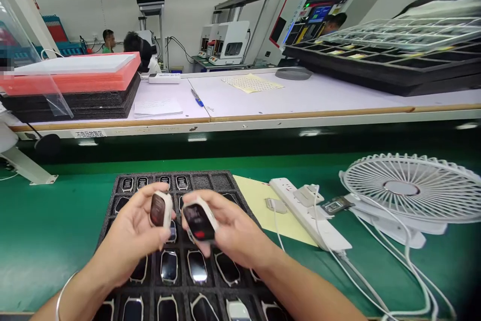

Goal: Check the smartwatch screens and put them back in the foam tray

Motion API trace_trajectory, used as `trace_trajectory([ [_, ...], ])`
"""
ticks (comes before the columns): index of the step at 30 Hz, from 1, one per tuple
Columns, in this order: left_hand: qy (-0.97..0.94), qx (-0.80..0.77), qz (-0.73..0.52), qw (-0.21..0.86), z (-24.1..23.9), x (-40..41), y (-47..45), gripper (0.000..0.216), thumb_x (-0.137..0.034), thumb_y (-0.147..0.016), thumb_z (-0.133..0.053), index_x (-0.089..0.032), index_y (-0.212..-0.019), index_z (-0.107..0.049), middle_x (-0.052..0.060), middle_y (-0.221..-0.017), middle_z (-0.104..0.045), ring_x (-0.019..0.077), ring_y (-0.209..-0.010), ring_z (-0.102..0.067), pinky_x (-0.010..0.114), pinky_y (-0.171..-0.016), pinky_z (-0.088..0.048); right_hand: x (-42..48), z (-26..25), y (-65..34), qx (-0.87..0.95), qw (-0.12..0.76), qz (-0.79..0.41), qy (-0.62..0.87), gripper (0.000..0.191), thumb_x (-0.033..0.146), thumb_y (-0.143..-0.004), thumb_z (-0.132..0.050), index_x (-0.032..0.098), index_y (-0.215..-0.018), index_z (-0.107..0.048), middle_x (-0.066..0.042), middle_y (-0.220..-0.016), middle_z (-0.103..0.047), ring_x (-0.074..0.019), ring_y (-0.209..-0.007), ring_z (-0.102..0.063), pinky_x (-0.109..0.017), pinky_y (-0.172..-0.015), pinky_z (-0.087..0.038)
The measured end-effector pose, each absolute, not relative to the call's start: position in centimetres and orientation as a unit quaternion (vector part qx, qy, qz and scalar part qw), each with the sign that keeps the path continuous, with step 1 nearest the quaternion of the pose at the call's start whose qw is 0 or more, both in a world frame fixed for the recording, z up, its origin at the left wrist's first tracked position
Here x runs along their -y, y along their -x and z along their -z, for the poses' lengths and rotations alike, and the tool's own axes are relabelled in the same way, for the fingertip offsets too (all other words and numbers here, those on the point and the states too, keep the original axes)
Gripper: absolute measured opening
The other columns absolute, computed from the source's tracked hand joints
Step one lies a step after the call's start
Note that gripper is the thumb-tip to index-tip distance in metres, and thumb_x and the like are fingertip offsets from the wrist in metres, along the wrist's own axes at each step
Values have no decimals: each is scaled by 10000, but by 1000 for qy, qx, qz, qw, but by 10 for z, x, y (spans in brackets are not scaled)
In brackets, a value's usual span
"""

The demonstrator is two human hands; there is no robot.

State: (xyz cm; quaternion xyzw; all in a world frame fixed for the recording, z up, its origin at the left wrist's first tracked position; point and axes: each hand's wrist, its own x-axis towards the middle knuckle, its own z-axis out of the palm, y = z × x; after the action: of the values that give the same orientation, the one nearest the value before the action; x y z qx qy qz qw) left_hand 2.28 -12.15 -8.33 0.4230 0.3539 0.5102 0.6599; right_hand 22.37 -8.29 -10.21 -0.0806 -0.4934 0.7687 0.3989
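My left hand [141, 221] grips a smartwatch case [161, 210] between thumb and fingers, its dark face turned partly sideways. In my right hand [235, 231] is a second smartwatch case [199, 220]; its dark screen shows a small red patch near the bottom edge. Both cases have light-coloured frames and no straps, and are held apart above a black foam tray [203, 181]. Rows of similar watch cases [169, 265] lie in the tray's compartments. At the upper right of the tray, compartments show bare foam. My hands and forearms hide part of the tray.
Right of the tray lie yellow paper [259, 201], a white power strip [300, 216] with cables and a white fan [402, 188]. A shelf [240, 105] behind carries foam stacks [71, 85], a blue pen [197, 97] and black divided trays [376, 68]. People sit farther back.
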Motion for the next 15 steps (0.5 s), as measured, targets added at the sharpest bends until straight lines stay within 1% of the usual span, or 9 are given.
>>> trace_trajectory([
  [2,-408,-398,-530,628,87,110,-22,580,-217,-729,-821,-241,-1245,-559,23,-906,-612,85,-665,-521,169,-548,-423,68,112,-217,422,397,-809,101,428,374,-856,-776,258,-1242,-632,-25,-978,-667,-63,-620,-608,-179,-602,-492],
  [5,-417,-436,-538,589,101,92,-22,601,-215,-717,-809,-210,-1247,-525,37,-946,-637,81,-644,-517,179,-540,-415,48,134,-208,367,385,-834,147,533,310,-794,-838,240,-1271,-611,-24,-975,-685,-98,-700,-675,-208,-677,-530],
  [9,-435,-480,-543,535,134,69,-26,581,-189,-657,-804,-182,-1175,-542,63,-978,-669,145,-784,-610,209,-601,-447,23,168,-198,325,358,-849,210,606,229,-709,-886,196,-1244,-603,-38,-932,-713,-145,-743,-716,-262,-742,-559],
  [10,-434,-487,-545,527,140,65,-27,581,-184,-642,-804,-179,-1163,-546,61,-973,-672,153,-801,-620,217,-615,-457,18,173,-196,313,360,-849,229,594,211,-702,-884,186,-1226,-605,-48,-941,-719,-154,-744,-720,-272,-742,-562],
  [12,-428,-496,-543,525,144,62,-27,578,-198,-646,-807,-176,-1163,-549,51,-954,-676,141,-746,-621,226,-609,-466,14,173,-195,292,372,-841,265,521,232,-736,-854,175,-1194,-611,-70,-975,-727,-165,-736,-720,-283,-717,-562],
  [15,-404,-476,-586,516,125,73,-21,486,-324,-749,-785,-193,-1161,-562,39,-945,-679,109,-620,-595,248,-591,-485,22,147,-206,310,416,-809,275,405,359,-841,-759,181,-1180,-628,-94,-1030,-727,-166,-712,-701,-294,-663,-554],
])
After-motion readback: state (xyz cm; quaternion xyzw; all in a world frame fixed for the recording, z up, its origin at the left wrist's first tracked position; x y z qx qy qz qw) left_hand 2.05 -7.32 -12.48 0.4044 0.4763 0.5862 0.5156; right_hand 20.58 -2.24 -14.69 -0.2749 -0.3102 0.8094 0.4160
